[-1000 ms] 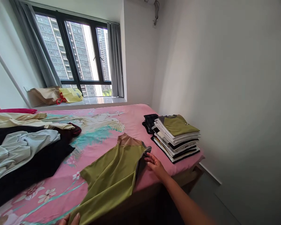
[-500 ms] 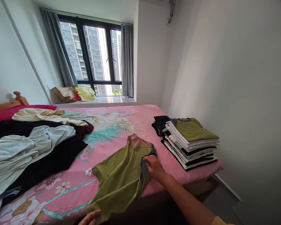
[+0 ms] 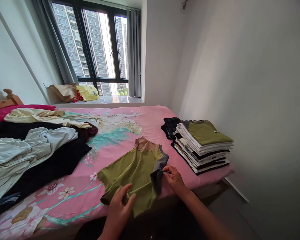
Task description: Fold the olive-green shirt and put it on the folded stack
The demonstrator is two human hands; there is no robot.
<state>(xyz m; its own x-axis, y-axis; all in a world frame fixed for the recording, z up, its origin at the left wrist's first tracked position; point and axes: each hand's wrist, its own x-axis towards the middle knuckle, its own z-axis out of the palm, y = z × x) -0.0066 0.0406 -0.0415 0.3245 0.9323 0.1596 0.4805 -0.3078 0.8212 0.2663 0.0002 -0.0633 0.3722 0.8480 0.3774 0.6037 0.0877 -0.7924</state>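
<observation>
An olive green shirt point(image 3: 135, 166) with a tan collar and grey sleeve lies flat near the front edge of the pink bed point(image 3: 150, 120). My right hand point(image 3: 173, 178) pinches the grey sleeve at the shirt's right side. My left hand point(image 3: 120, 203) grips the shirt's lower hem, which is bunched up under the fingers. A stack of folded clothes point(image 3: 202, 146) with another olive shirt on top stands to the right, at the bed's corner.
A heap of loose clothes point(image 3: 32, 150), black, pale grey and cream, covers the bed's left side. Paper and yellow bags point(image 3: 75, 92) sit on the window sill. A white wall runs close along the right, with a narrow floor strip beside the bed.
My left hand has come up from the bed's edge and taken the shirt's hem, folding it upward. My right hand shifted from the shirt's side to pinching the grey sleeve.
</observation>
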